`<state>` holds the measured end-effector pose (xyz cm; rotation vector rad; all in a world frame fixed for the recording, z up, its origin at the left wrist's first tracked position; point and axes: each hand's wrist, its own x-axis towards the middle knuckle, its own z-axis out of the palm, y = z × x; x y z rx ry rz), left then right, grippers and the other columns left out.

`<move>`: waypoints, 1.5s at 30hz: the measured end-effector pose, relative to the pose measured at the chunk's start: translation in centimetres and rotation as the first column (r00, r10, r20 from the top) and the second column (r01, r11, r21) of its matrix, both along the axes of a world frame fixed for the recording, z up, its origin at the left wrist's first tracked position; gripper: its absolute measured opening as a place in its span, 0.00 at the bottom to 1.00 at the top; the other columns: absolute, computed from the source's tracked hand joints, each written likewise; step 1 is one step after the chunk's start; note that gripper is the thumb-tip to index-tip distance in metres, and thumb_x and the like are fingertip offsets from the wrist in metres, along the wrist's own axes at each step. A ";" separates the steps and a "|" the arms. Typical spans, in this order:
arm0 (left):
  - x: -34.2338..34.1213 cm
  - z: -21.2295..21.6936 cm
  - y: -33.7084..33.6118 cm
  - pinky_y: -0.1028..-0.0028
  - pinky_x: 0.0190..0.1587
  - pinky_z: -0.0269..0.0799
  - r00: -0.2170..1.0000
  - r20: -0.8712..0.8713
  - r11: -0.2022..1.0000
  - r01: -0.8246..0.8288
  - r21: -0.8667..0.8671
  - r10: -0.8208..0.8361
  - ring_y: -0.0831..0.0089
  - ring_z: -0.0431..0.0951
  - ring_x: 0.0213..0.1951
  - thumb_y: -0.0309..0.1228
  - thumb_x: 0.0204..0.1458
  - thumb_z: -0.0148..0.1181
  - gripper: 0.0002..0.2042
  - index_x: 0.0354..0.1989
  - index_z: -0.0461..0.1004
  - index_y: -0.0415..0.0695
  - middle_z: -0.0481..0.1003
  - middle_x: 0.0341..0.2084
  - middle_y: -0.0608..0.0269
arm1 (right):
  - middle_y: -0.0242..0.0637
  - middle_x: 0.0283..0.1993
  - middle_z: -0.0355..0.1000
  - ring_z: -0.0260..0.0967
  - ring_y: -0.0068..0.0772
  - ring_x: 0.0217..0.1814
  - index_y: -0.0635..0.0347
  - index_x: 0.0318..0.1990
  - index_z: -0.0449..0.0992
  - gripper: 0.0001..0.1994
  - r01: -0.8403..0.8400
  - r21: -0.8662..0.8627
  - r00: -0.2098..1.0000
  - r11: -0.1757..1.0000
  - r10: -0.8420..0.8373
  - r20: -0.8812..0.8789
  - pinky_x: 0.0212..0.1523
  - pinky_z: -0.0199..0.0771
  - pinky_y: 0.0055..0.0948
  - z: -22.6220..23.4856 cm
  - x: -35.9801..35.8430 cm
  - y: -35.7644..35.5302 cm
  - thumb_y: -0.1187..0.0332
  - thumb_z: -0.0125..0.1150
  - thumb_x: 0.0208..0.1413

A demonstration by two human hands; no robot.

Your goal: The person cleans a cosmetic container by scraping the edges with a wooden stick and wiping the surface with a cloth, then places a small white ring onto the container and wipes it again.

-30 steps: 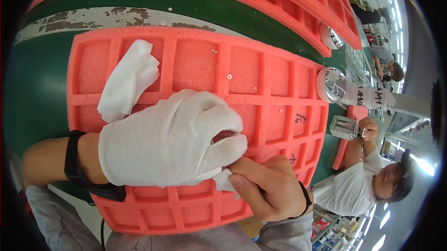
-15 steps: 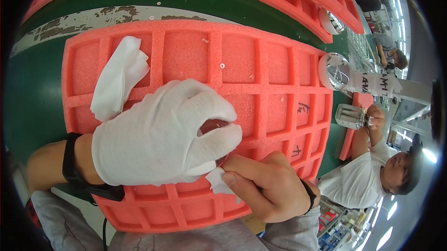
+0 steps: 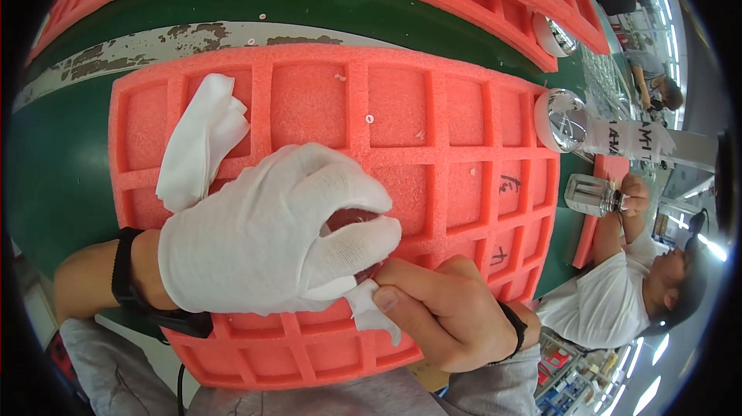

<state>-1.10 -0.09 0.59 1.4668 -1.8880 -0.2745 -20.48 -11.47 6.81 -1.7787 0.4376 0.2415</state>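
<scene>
I view the gloved left hand (image 3: pixel 270 230), fingers curled round a mostly hidden glossy piece (image 3: pixel 348 219) above the coral foam tray (image 3: pixel 309 107); rightward, the bare right hand (image 3: pixel 444 308) pinches white cloth (image 3: pixel 368 309) at the piece's near edge. Long axis: indeterminable.

left hand (image 3: pixel 282 230): white cloth glove (image 3: pixel 232 242) | broad black wristband (image 3: pixel 121 273) | right hand (image 3: pixel 440 309): thin black wristband (image 3: pixel 519 325) | clothing (image 3: pixel 325 398): grey
</scene>
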 end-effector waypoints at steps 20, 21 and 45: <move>-0.4 -0.7 -0.5 0.47 0.72 0.31 0.992 0.123 0.992 -0.024 -0.124 0.040 0.69 0.78 0.34 0.65 0.45 0.64 0.27 0.39 0.72 0.56 0.75 0.36 0.68 | 0.40 0.18 0.66 0.68 0.43 0.15 0.65 0.42 0.73 0.05 0.017 -0.031 0.991 0.999 -0.013 0.132 0.17 0.62 0.33 -0.6 -0.4 0.0 0.74 0.52 0.66; -0.3 -0.7 -0.5 0.46 0.72 0.31 0.993 0.111 0.993 -0.018 -0.114 0.031 0.70 0.78 0.34 0.66 0.44 0.64 0.27 0.39 0.72 0.56 0.75 0.36 0.68 | 0.40 0.18 0.66 0.68 0.42 0.15 0.64 0.42 0.73 0.05 0.015 -0.030 0.993 0.999 -0.012 0.120 0.17 0.62 0.33 -0.5 -0.4 0.0 0.74 0.52 0.66; 0.3 0.7 -0.7 0.62 0.40 0.75 0.988 -0.060 0.989 0.144 -0.020 -0.145 0.58 0.76 0.41 0.35 0.40 0.73 0.25 0.47 0.72 0.45 0.71 0.44 0.55 | 0.43 0.18 0.66 0.66 0.47 0.15 0.65 0.41 0.73 0.04 0.029 0.019 0.989 0.999 -0.031 0.148 0.17 0.61 0.37 -0.5 0.1 -0.1 0.74 0.52 0.65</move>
